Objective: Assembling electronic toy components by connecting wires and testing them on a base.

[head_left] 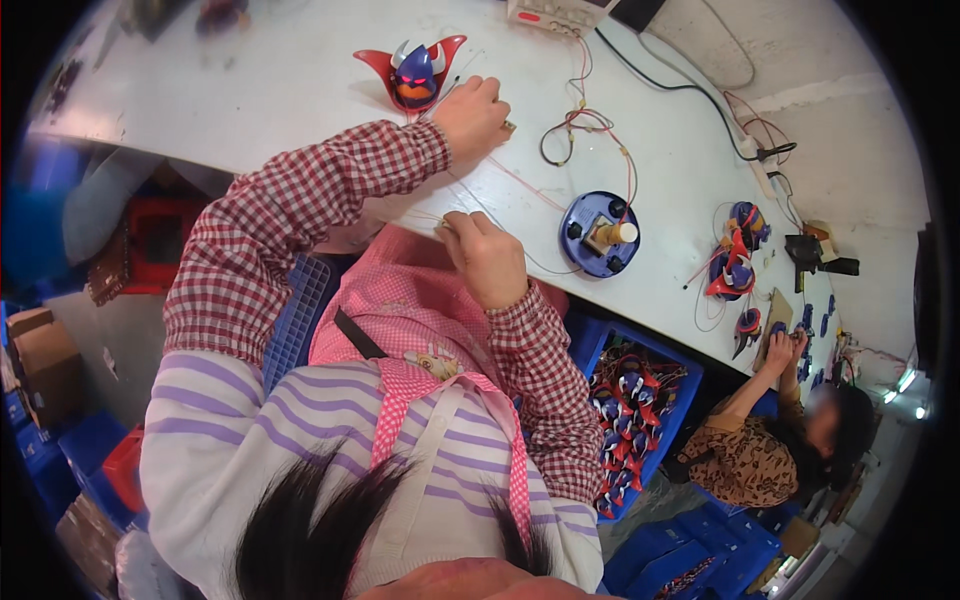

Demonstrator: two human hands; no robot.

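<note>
A toy head (415, 78), purple with silver horns and a red winged collar, stands on the white table. My left hand (472, 118) is just right of it, fingers curled round a small tan piece (509, 128) that is mostly hidden. Closer to my body, at the table's near edge, my right hand (485, 258) pinches the ends of thin pale wires (425, 217). Thin leads stretch across the table between my hands and a round blue fixture (605, 262), which carries black knobs and a tan cylinder.
A power supply box (555, 14) with looped red and black leads sits at the far edge. More toy heads (733, 272) lie to the right, where a co-worker (760, 440) handles parts. Below the table, a blue crate (668, 425) holds many toy heads.
</note>
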